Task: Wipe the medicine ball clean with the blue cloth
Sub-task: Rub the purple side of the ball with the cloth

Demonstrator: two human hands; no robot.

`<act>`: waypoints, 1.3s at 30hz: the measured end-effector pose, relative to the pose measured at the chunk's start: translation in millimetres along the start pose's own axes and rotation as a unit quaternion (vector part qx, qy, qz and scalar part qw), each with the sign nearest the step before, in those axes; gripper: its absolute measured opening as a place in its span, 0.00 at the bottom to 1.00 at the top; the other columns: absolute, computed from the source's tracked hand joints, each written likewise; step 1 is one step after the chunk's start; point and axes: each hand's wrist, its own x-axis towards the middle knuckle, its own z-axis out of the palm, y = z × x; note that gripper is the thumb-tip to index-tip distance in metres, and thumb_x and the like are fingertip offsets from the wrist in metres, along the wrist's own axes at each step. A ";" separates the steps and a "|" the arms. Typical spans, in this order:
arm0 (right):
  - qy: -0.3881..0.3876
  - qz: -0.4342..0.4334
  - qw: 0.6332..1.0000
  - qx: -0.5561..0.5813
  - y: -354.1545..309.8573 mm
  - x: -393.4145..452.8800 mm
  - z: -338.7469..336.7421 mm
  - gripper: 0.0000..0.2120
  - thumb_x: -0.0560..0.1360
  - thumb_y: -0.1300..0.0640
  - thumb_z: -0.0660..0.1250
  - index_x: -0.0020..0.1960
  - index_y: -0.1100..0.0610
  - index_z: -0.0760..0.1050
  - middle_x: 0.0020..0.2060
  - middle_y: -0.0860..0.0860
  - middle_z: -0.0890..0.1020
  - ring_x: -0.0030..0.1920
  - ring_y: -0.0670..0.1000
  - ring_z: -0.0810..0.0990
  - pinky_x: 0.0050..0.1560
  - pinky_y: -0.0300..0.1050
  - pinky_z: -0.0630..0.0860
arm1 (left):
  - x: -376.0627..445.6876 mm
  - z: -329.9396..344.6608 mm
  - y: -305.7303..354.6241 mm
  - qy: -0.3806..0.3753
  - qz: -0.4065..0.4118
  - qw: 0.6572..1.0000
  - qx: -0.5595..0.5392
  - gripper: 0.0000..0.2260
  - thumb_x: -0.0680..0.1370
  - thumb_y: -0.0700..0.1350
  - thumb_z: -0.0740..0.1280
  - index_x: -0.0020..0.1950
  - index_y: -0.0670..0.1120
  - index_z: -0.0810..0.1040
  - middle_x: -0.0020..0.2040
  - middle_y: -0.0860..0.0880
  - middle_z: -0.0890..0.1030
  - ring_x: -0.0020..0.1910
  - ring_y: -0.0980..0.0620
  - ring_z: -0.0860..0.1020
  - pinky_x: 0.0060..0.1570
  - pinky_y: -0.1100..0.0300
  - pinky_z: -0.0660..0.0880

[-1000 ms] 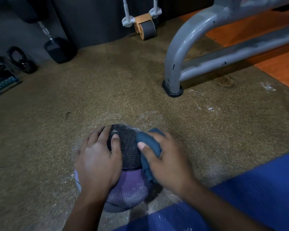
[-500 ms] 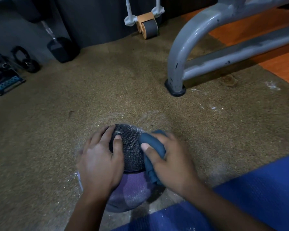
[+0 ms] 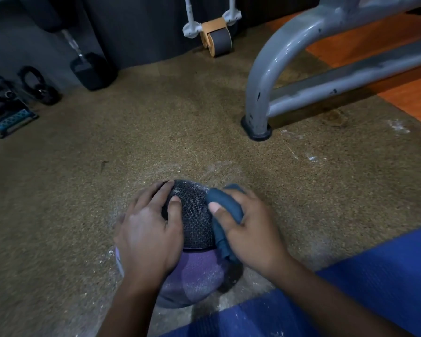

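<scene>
2 hands are engaged on the medicine ball, which rests on the speckled floor mat just beyond the edge of a blue exercise mat. The ball is shown with a dark, textured upper section and a purple lower section. The left hand is laid over the ball's left flank, fingers spread and curved to the surface with the thumb lying on the dark section, so the ball is steadied rather than grasped; this grip is apart, pressed flat. The right hand is closed on the blue cloth, which is bunched under the fingers and pinned by the thumb against the ball's right side; this grip is clamped on the cloth.

The step in hand is judged to be the wiping itself, with the cloth applied to the right part of the dark section. White specks and dust can be seen on the dark top near the left fingertips and across the purple section, so the task is judged to be only partly done. White residue is also scattered on the floor mat around the ball.

For the next move, the cloth would need to be drawn across the top toward the specks, or the ball turned under the left hand so that uncleaned surface is presented. Firm bracing is called for, since a round ball may roll away under sideways pressure.
</scene>
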 end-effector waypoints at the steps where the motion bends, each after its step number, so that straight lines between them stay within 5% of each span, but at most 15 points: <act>1: -0.004 -0.026 0.999 -0.024 -7.7 -2.4 0.1 0.18 0.73 0.39 0.62 0.58 0.45 0.79 0.52 0.44 0.78 0.52 0.46 0.78 0.55 0.44 0.74 | 0.3 0.0 -0.5 -0.001 -0.001 1.000 -0.006 0.24 0.77 0.60 0.51 0.68 0.57 0.77 0.69 0.58 0.75 0.70 0.53 0.70 0.68 0.45 0.67; 4: -0.008 -0.021 0.999 -0.037 -7.1 11.6 4.3 0.19 0.73 0.37 0.60 0.56 0.45 0.79 0.50 0.44 0.79 0.51 0.47 0.78 0.54 0.47 0.74 | -0.4 -0.9 -1.3 0.004 -0.008 1.000 -0.025 0.24 0.77 0.60 0.52 0.67 0.57 0.77 0.69 0.59 0.75 0.70 0.53 0.71 0.67 0.45 0.68; 8: -0.016 0.124 0.991 0.047 31.0 45.0 5.5 0.10 0.77 0.45 0.65 0.46 0.51 0.80 0.39 0.50 0.82 0.42 0.53 0.82 0.47 0.52 0.78 | -0.7 -1.2 -0.5 0.003 -0.006 1.000 -0.023 0.24 0.77 0.61 0.52 0.67 0.57 0.77 0.69 0.60 0.74 0.70 0.54 0.70 0.68 0.45 0.67; 12: -0.033 0.202 0.976 0.078 53.2 37.2 4.7 0.14 0.79 0.49 0.67 0.45 0.60 0.79 0.38 0.57 0.82 0.39 0.57 0.81 0.41 0.48 0.72 | 1.8 -0.9 -0.7 -0.001 -0.007 0.999 -0.035 0.24 0.77 0.61 0.52 0.67 0.58 0.77 0.69 0.60 0.75 0.69 0.54 0.71 0.67 0.46 0.68; 15: -0.017 0.152 0.985 0.077 39.7 19.9 2.6 0.12 0.78 0.46 0.66 0.41 0.53 0.77 0.36 0.51 0.81 0.40 0.55 0.82 0.44 0.53 0.76 | 1.3 -3.6 -0.7 0.001 -0.007 0.999 -0.035 0.22 0.77 0.60 0.53 0.66 0.59 0.78 0.68 0.60 0.75 0.68 0.55 0.71 0.67 0.46 0.68; 21: -0.025 -0.049 0.997 -0.048 -18.6 -5.7 6.4 0.20 0.74 0.37 0.61 0.61 0.44 0.77 0.53 0.44 0.76 0.52 0.47 0.78 0.54 0.46 0.74 | 3.9 -6.0 -3.0 0.011 -0.025 0.999 -0.044 0.22 0.76 0.59 0.54 0.65 0.59 0.79 0.68 0.61 0.75 0.67 0.55 0.72 0.66 0.52 0.68; 24: -0.021 -0.030 0.996 -0.077 -4.8 13.7 4.0 0.19 0.75 0.39 0.60 0.59 0.47 0.78 0.51 0.46 0.78 0.50 0.49 0.78 0.53 0.47 0.74 | 1.3 -7.4 -4.7 0.015 -0.025 0.998 -0.051 0.21 0.76 0.60 0.55 0.65 0.60 0.79 0.67 0.62 0.76 0.67 0.56 0.72 0.64 0.53 0.67; 29: -0.031 0.109 0.994 -0.006 33.0 33.5 0.9 0.12 0.77 0.44 0.64 0.39 0.50 0.76 0.33 0.49 0.79 0.37 0.53 0.80 0.43 0.56 0.77 | 0.1 -7.3 -2.8 0.018 -0.023 0.998 -0.061 0.21 0.76 0.59 0.56 0.64 0.60 0.80 0.66 0.62 0.76 0.67 0.57 0.72 0.68 0.49 0.67; 35: -0.027 -0.035 0.997 -0.063 -7.6 -14.3 -3.4 0.21 0.73 0.35 0.57 0.60 0.43 0.77 0.54 0.44 0.76 0.53 0.48 0.78 0.56 0.50 0.75 | 3.1 -6.1 -1.8 0.012 -0.017 0.999 -0.041 0.20 0.76 0.59 0.56 0.64 0.60 0.79 0.66 0.63 0.76 0.67 0.57 0.72 0.66 0.52 0.68; 39: -0.040 -0.069 0.991 -0.105 -21.3 -16.1 -0.6 0.25 0.74 0.33 0.53 0.64 0.42 0.75 0.55 0.43 0.75 0.53 0.48 0.78 0.55 0.51 0.75 | 2.2 -6.9 -2.1 0.014 -0.019 0.999 -0.048 0.20 0.76 0.59 0.57 0.63 0.59 0.80 0.66 0.62 0.77 0.67 0.57 0.72 0.65 0.56 0.66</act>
